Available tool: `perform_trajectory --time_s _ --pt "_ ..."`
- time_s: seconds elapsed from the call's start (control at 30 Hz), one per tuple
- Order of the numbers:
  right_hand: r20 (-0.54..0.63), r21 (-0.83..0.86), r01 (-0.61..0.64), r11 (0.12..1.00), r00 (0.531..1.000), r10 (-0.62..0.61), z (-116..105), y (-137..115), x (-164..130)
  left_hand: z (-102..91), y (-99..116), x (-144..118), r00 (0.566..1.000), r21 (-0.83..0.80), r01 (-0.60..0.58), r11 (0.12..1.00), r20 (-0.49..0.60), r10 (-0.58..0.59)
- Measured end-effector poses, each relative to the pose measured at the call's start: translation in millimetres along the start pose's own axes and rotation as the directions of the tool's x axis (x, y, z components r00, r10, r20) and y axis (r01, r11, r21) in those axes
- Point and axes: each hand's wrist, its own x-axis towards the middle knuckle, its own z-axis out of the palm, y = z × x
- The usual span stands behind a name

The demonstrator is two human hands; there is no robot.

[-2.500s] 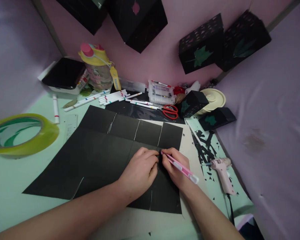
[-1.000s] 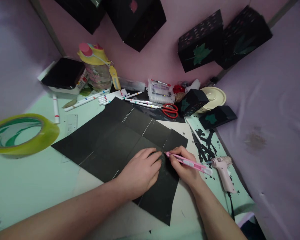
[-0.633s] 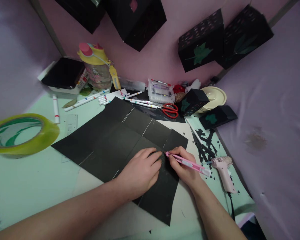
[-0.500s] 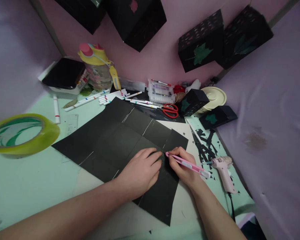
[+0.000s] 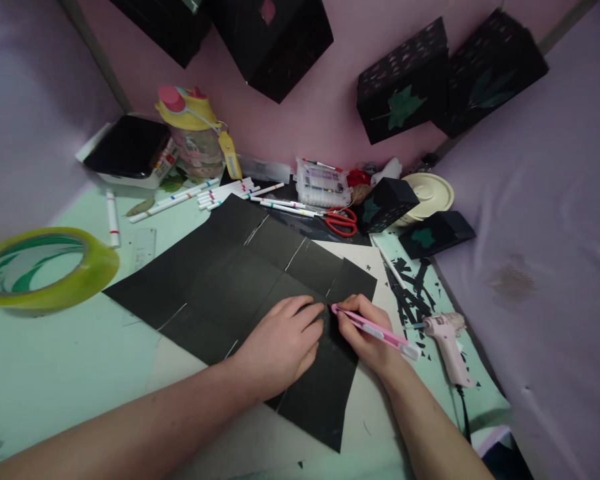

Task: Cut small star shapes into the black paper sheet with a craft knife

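A large black paper sheet with pale cut and fold lines lies on the pale green table. My left hand presses flat on the sheet near its right part, fingers together. My right hand grips a pink craft knife like a pen, its tip touching the sheet just beyond my left fingertips. The paper under my hands is hidden.
A green tape roll sits at far left. White markers, red scissors, a clear case and a bottle line the back. A pink glue gun and black scraps lie right. Black boxes hang on the wall.
The black sheet was turned counter-clockwise under my hands between 2.5 s and 1 s ago. Since then both hands hold almost still; the knife handle has dipped slightly.
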Motion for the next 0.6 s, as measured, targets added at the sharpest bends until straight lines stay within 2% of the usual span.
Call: perform_trajectory --time_s 0.23,0.43,0.6 --pt "0.035 -0.03 0.058 0.998 0.998 -0.057 2.7 0.8 -0.2 -0.3 1.1 0.8 1.0 0.008 0.011 1.0 0.013 -0.011" --pt "0.083 -0.078 0.062 0.995 0.995 -0.056 1.3 0.7 -2.0 1.2 1.2 0.1 1.0 0.001 0.026 1.0 0.015 -0.026" --pt "0.059 -0.08 0.068 0.994 0.996 -0.063 1.9 1.7 -2.4 2.7 -0.2 -0.6 0.999 -0.02 0.04 0.999 0.009 -0.04"
